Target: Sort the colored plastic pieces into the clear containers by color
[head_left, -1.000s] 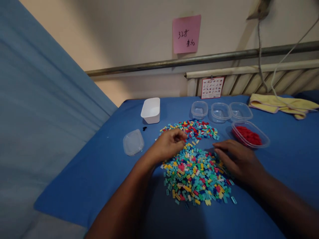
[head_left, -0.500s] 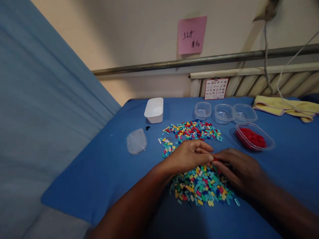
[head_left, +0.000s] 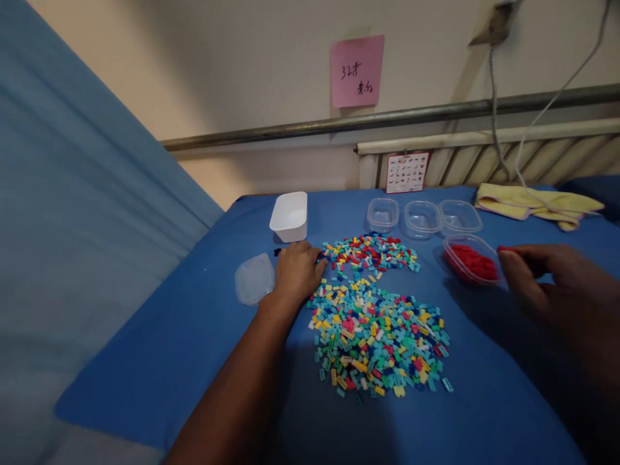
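My right hand is closed in a pinch on a small red brick, at the right rim of a clear tub. Inside that tub lies a heap of red bricks. My left hand rests palm down at the left edge of the far pile of mixed small bricks. Its fingers and thumb are a little apart, and the fingertips reach the outermost pieces. Nearer to me spreads a larger multicoloured pile of bricks.
A white tub stands beyond my left hand, and a clear lid lies to its left. Three clear tubs line the back. A yellow cloth lies at the back right. A picture card leans by the radiator.
My hands, together over the near pile before, have parted. The right went right to the tub with the red brick; the left went left to the far pile. The view shifted slightly.
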`<state>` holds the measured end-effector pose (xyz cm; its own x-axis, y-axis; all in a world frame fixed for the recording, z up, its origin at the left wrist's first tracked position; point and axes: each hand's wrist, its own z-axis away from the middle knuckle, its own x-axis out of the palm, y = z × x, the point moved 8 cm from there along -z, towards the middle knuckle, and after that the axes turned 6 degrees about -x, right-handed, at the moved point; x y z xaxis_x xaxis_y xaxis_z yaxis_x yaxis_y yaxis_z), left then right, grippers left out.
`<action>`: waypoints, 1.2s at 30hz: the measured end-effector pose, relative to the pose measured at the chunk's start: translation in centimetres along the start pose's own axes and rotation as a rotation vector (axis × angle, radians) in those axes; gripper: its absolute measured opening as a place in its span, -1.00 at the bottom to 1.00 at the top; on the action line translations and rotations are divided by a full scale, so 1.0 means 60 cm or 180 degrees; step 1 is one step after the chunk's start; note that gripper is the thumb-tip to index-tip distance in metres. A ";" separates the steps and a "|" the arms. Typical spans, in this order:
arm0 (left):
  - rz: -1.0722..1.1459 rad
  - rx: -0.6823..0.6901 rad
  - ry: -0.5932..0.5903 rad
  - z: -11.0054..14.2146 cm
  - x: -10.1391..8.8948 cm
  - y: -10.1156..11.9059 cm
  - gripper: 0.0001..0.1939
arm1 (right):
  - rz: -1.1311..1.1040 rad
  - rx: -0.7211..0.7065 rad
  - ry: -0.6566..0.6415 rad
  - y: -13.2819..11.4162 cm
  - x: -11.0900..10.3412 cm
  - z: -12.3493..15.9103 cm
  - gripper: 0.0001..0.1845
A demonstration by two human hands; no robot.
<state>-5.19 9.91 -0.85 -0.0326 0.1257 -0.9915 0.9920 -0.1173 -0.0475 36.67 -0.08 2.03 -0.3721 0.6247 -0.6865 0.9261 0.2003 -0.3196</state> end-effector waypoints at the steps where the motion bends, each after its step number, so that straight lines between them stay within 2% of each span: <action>1: -0.0064 0.0049 0.0003 -0.002 0.001 0.005 -0.62 | 0.0015 -0.0008 0.0035 0.003 0.000 -0.004 -0.68; 3: -0.0184 0.0065 0.0015 -0.007 0.001 0.008 -0.62 | -0.0021 -0.0061 0.0076 0.007 0.006 -0.010 -0.69; 7: -0.0349 0.0077 -0.0003 -0.018 -0.001 -0.002 -0.63 | -0.0024 -0.0307 -0.0180 0.014 0.036 -0.013 -0.72; 12: -0.0198 0.0097 -0.0032 -0.015 0.001 -0.007 -0.65 | -0.0089 -0.0449 -0.0151 0.011 0.040 -0.004 -0.67; 15: 0.0002 0.0080 -0.0084 -0.010 0.004 -0.009 -0.70 | -0.0274 -0.0656 -0.0082 -0.023 0.036 0.006 -0.73; 17: 0.0112 0.0013 -0.0101 -0.007 0.004 -0.012 -0.70 | -0.0589 -0.0994 -0.0095 -0.060 0.040 0.017 -0.79; 21: 0.0163 -0.0066 -0.0154 -0.002 -0.001 -0.009 -0.62 | -0.1275 -0.1655 -0.0587 -0.136 0.073 0.046 -0.82; 25: 0.0102 -0.0091 -0.0176 0.000 -0.004 -0.002 -0.66 | -0.1528 -0.1703 -0.0962 -0.163 0.098 0.062 -0.77; 32: 0.0058 -0.0123 -0.0301 -0.005 0.004 -0.006 -0.67 | -0.1528 -0.1743 -0.1006 -0.162 0.102 0.066 -0.80; 36: 0.0127 -0.0179 -0.0335 -0.007 0.003 -0.014 -0.76 | -0.1609 -0.1705 -0.1012 -0.160 0.103 0.066 -0.82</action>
<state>-5.97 10.42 -0.93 -0.0028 0.0177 -0.9998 0.9979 -0.0643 -0.0039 25.25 -1.10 -1.75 -0.6798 0.1327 -0.7213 0.5145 0.7872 -0.3401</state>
